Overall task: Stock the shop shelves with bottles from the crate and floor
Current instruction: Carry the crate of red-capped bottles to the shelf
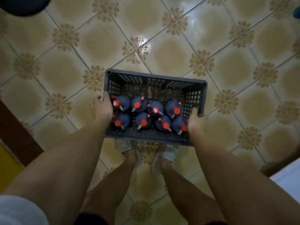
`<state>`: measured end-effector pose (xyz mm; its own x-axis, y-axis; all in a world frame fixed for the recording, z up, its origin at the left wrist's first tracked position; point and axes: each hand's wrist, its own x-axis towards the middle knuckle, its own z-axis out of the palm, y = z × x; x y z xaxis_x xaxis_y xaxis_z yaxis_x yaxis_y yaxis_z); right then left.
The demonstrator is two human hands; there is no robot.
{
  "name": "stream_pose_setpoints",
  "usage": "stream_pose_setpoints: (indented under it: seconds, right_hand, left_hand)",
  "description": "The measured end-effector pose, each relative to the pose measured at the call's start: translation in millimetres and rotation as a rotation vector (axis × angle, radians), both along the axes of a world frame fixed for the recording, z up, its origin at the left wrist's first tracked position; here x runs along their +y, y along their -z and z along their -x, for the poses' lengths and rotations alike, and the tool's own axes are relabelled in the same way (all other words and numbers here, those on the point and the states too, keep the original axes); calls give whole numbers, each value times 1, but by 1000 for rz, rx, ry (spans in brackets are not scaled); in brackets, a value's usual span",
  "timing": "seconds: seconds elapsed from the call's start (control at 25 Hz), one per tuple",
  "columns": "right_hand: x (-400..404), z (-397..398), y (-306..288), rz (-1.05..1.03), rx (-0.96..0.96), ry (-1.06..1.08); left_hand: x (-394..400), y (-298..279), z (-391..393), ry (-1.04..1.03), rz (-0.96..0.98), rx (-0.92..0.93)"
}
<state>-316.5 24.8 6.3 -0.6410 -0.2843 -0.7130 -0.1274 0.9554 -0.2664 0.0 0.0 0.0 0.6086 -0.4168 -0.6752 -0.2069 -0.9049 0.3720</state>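
We are looking straight down and we have the grey crate (155, 82) gripped at both short ends: our left hand (103, 109) is clamped over the left rim, thumb inside against the wall, and our right hand (196, 122) is wrapped over the right rim, fingers curled outside. Between the two hands sit eight dark bottles (142, 119) with red caps, upright, caps pointing up at us, packed in two rows of four across the near half of the crate. The far half of the crate shows bare mesh bottom. The crate's long axis runs left to right, tilted slightly so the right end sits nearer. Our shoes (165, 155) are just beyond its near edge. Patterned floor tiles (170, 21) lie open far, left and right of the crate; a brown-and-yellow edge (14, 143) stands at near left, a white surface (287, 181) at near right
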Motion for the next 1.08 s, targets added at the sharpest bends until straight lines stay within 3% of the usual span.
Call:
stream_pose_setpoints:
  seconds: [0.12, 0.24, 0.4, 0.6, 0.84, 1.0, 1.08]
  right_hand:
    - [-5, 14, 51, -65, 240, -27]
    - [-2, 43, 87, 12, 51, 91]
    - [12, 90, 126, 84, -146, 77]
    - [2, 77, 101, 98, -199, 2]
    - [3, 75, 78, 113, -208, -54]
    - [-24, 62, 6, 149, -227, -81]
    - [-35, 50, -57, 203, -254, -134]
  left_hand:
    - [-3, 60, -21, 20, -90, -93]
    - [10, 96, -31, -8, -6, 16]
    - [1, 106, -37, 27, 103, 118]
    - [-9, 88, -42, 107, 17, 350]
    - [1, 68, -50, 123, 39, 443]
    - [-11, 2, -59, 116, 56, 425]
    - [-18, -56, -66, 98, 87, 412]
